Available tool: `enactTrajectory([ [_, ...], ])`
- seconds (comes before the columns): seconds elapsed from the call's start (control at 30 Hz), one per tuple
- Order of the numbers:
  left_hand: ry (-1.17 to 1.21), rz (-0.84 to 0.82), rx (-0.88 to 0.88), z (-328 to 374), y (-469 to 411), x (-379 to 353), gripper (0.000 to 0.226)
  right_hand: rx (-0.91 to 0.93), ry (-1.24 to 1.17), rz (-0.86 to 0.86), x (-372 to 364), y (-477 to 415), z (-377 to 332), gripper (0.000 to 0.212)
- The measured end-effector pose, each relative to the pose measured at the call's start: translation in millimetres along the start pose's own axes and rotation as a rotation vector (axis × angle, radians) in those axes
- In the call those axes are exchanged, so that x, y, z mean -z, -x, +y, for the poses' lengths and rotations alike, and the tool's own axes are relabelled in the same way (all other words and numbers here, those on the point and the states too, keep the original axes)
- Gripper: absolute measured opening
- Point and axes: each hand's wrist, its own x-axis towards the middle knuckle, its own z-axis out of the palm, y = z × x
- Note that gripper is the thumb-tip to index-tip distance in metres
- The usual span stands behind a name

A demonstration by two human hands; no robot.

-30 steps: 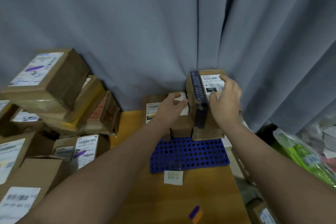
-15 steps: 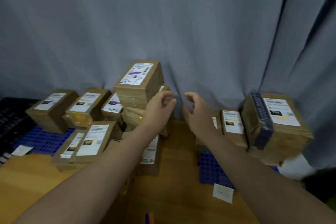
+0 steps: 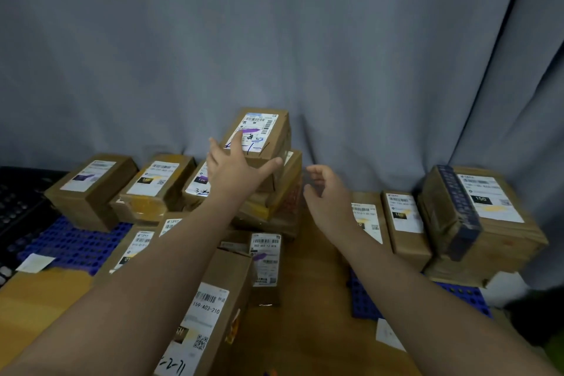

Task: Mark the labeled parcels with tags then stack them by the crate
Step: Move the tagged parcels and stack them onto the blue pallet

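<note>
Reaching for the top parcel [image 3: 265, 128] on the middle pile [image 3: 274, 198], my left hand [image 3: 235, 171] has its fingers [image 3: 236, 139] spread wide, released rather than clenched, one fingertip on the white label and the thumb along the near face. I judge it is touching, not yet gripping. My right hand [image 3: 326, 192] hangs just right of the pile, loosely curled and holding nothing. A second ago both hands were on the big parcel [image 3: 488, 214] with the dark blue strip, far right by the blue crate [image 3: 457, 293]. Now it stands there untouched beside two smaller parcels, and my head has swung left. So I reckon one parcel is stacked and the next is being fetched; its label already shows purple and pen marks. More labelled parcels lie left and near on the desk [image 3: 308, 314], before the grey curtain [image 3: 274, 40].
</note>
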Motion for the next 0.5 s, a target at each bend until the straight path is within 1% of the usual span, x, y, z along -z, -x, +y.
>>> enactTrajectory([
  [0.1, 0.029, -0.008, 0.037, -0.1, -5.1, -7.4, 0.097, -0.017, -0.003, -0.009, 9.6, 0.0, 4.8, 0.031],
  [0.3, 0.134, 0.068, 0.105, -1.1, -3.7, -14.4, 0.085, -0.043, -0.012, -0.064, 21.8, 2.8, 15.4, 0.023],
  [0.5, 0.227, 0.103, 0.097, 3.6, 2.6, -10.1, 0.083, -0.034, -0.004, -0.112, 20.8, 4.6, 15.8, 0.024],
])
